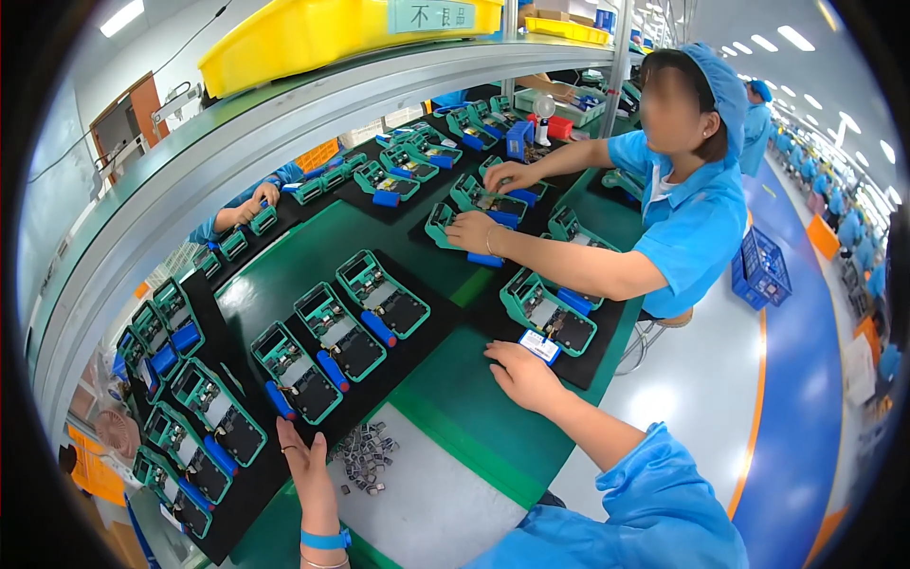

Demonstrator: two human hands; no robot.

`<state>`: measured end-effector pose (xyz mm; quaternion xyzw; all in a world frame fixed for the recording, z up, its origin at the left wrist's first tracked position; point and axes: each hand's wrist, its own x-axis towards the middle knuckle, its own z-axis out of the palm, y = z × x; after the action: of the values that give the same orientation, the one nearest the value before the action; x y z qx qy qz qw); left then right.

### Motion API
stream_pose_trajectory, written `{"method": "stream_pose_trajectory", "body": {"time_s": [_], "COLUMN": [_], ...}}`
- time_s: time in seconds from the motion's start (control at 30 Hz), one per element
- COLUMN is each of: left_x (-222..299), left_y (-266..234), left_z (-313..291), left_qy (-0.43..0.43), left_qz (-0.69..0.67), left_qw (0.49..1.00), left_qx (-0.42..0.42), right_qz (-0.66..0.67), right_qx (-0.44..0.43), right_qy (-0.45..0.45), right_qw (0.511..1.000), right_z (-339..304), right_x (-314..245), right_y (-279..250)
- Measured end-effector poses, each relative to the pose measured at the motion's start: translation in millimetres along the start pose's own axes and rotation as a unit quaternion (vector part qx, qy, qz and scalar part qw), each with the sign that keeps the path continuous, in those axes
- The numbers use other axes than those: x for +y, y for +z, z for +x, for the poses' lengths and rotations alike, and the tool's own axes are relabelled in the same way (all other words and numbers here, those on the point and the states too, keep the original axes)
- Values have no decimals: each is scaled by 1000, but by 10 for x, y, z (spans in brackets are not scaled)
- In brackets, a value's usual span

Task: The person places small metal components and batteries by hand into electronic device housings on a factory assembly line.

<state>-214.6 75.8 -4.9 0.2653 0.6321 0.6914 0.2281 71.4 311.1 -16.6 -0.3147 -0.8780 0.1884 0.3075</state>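
My left hand is raised at the near edge of the black mat, fingers apart and nothing in it. Just beyond its fingertips lies a teal-framed device housing with a blue cylindrical battery at its side. My right hand rests with fingers stretched out, beside a white-labelled blue battery; whether it touches that battery I cannot tell. That battery lies against another opened teal housing. Two more housings, one in the middle and one further right, stand in the same row.
Small square metal parts lie heaped on the grey surface between my arms. More housings fill the left mat. A co-worker in blue handles housings across the bench. Overhead, a shelf carries a yellow bin. A blue crate stands on the floor.
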Motion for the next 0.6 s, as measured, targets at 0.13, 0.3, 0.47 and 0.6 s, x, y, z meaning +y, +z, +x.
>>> {"method": "stream_pose_trajectory", "body": {"time_s": [0.13, 0.3, 0.47, 0.6], "left_x": [-7, -17, -30, 1], "left_y": [-7, -10, -33, -12], "left_z": [17, 7, 8, 12], "left_qy": [-6, -12, -8, -8], "left_qz": [-22, -18, 0, -7], "left_qw": [1000, 1000, 1000, 1000], "left_qx": [-3, -7, -9, -17], "right_qz": [-24, -38, -53, -64], "right_qx": [10, 50, 72, 81], "right_qy": [10, 23, 33, 66], "right_qw": [1000, 998, 996, 992], "right_z": [77, 209, 343, 471], "right_x": [175, 557, 808, 977], "right_y": [-36, -56, -156, -185]}}
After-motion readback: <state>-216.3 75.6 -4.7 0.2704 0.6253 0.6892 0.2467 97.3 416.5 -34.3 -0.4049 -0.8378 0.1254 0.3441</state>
